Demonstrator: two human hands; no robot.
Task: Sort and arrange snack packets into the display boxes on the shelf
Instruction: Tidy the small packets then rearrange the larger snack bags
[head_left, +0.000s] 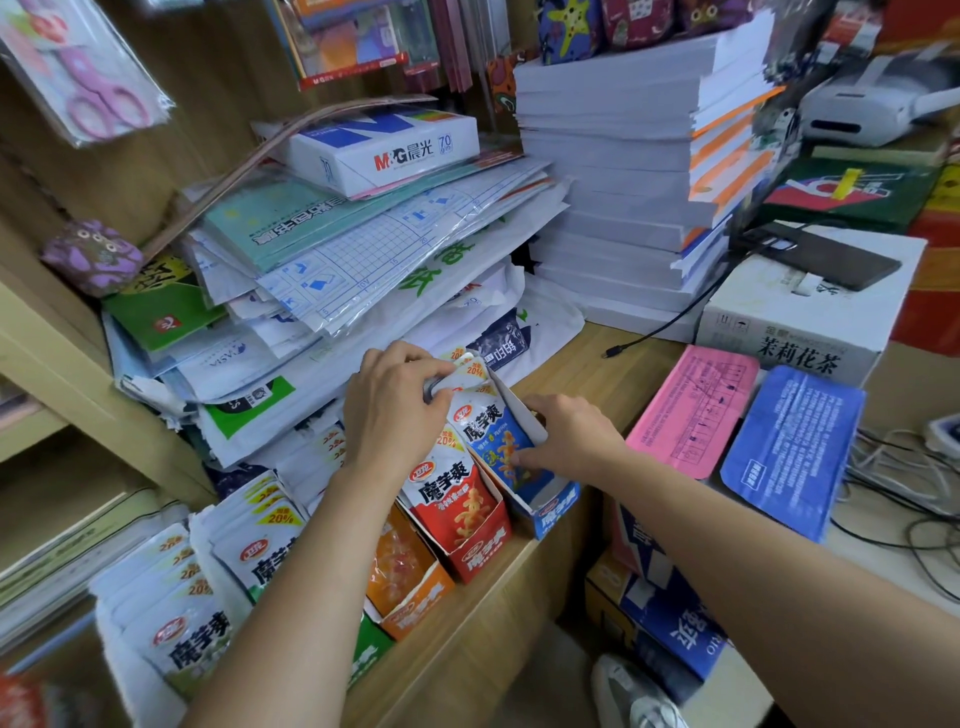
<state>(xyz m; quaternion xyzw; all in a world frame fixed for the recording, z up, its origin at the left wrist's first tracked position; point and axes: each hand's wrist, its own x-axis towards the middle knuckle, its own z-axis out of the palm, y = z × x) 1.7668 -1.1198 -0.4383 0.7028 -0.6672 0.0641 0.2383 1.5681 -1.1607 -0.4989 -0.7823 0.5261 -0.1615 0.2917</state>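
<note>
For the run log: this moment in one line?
left hand: pinches blue packet | right hand: grips blue box | packet: standing in box

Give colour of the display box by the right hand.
Blue display box, white lettering; head view.
</note>
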